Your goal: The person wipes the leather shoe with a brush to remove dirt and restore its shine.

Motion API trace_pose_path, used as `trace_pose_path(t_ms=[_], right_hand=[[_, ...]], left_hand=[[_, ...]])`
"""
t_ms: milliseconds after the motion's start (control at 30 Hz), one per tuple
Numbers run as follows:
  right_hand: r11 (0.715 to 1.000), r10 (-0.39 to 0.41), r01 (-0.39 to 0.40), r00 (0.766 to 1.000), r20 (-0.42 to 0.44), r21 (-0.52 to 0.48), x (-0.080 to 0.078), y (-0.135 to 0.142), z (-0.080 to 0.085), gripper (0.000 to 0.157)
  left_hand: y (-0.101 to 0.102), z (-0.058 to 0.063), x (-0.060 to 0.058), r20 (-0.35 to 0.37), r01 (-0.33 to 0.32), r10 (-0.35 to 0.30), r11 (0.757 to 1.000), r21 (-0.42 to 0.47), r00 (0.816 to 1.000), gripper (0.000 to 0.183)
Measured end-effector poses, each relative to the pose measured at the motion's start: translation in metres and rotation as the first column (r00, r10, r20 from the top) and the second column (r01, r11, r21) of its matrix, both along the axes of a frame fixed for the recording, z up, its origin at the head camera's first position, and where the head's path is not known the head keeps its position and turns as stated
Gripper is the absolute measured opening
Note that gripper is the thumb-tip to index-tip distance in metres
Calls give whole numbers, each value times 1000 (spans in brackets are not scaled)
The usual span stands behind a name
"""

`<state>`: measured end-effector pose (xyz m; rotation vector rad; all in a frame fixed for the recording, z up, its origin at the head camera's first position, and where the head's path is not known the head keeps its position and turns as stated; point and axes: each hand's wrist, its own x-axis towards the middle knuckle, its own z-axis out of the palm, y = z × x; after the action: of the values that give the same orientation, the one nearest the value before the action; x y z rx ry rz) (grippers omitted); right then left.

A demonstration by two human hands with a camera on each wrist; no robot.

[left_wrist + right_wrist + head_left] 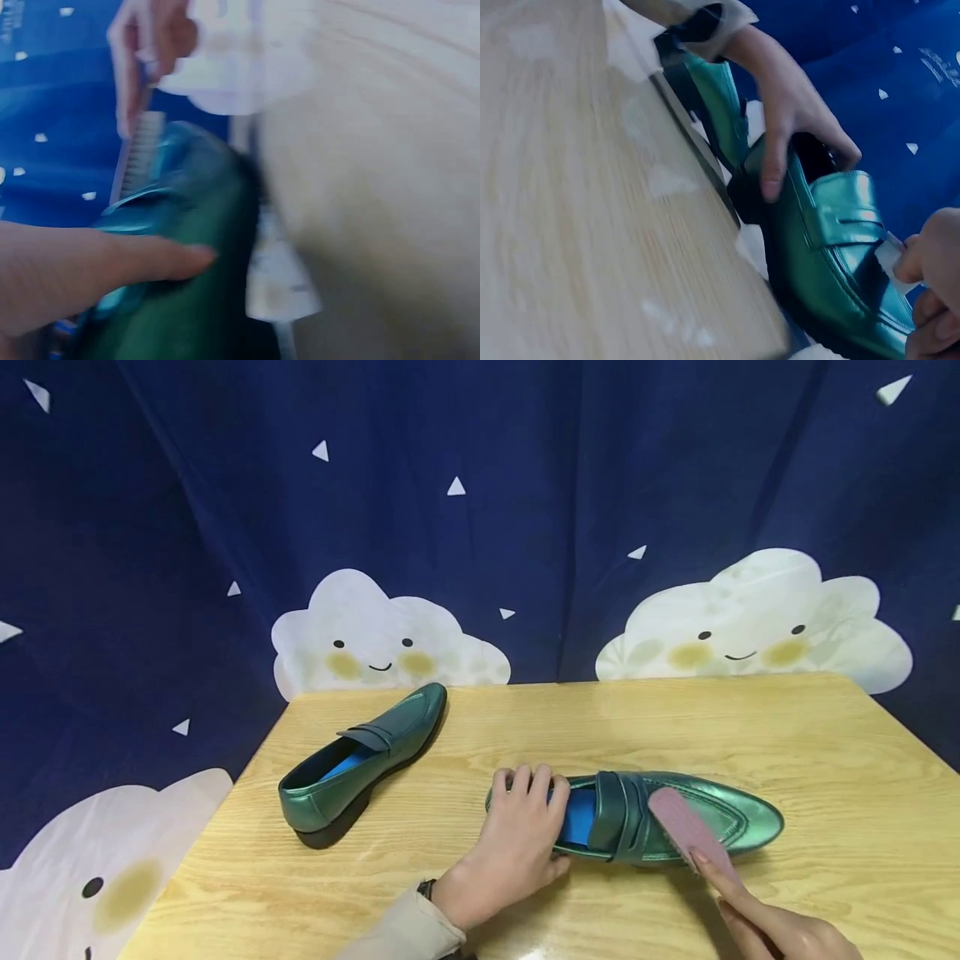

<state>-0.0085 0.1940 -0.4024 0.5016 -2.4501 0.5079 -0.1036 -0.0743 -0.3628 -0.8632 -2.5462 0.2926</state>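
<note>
A metallic green loafer (750, 818) with a blue insole points its toe to the right in the head view. My left hand (517, 843) grips it by the heel end, fingers over the far rim and thumb on the near side. My right hand (787, 927) holds a pink brush (690, 827) across the vamp, index finger laid along its back. In the left wrist view, the brush's bristles (142, 154) face the shoe. The right wrist view shows my left thumb (774, 172) against the shoe's side near the heel.
The matching green loafer (360, 768) stands at the left of the wooden table (600, 727), toe toward the back. Behind the table hangs a dark blue curtain (525, 527) with white clouds and triangles.
</note>
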Motion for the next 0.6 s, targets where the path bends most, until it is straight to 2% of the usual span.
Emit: trace_pose_path(t_ms=[100, 167, 200, 267, 300, 367, 467, 533, 567, 600], right_hand=[[993, 116, -115, 991, -66, 11, -3, -3, 2, 39], [981, 193, -189, 975, -110, 44, -5, -2, 3, 44], [977, 211, -206, 968, -135, 53, -6, -2, 4, 49], [953, 302, -293, 937, -175, 75, -10, -1, 7, 47], [947, 321, -312, 934, -156, 80, -10, -1, 9, 47], [932, 361, -355, 924, -125, 67, -11, -3, 14, 44], [931, 361, -360, 932, -12, 62, -10, -9, 24, 36], [941, 326, -330, 943, 62, 73, -13, -12, 31, 47], [945, 308, -316, 947, 88, 90, -15, -14, 35, 51], [947, 290, -302, 950, 114, 108, -18, -15, 39, 62]], left_hand=[[-8, 11, -3, 132, 23, -30, 998, 55, 991, 94], [-15, 16, -7, 229, 31, -53, 995, 97, 972, 98], [-18, 18, -10, 281, 32, -67, 992, 125, 957, 98], [-24, 19, -16, 374, 30, -103, 980, 196, 922, 97], [-27, 18, -19, 414, 23, -124, 970, 241, 902, 95], [-31, 16, -24, 486, -7, -173, 938, 346, 856, 84], [-35, 10, -28, 547, -69, -250, 866, 496, 799, 65], [-36, 6, -27, 570, -111, -288, 819, 563, 770, 55], [-37, 4, -26, 580, -128, -302, 802, 584, 756, 53], [-38, 3, -25, 590, -142, -311, 790, 596, 745, 53]])
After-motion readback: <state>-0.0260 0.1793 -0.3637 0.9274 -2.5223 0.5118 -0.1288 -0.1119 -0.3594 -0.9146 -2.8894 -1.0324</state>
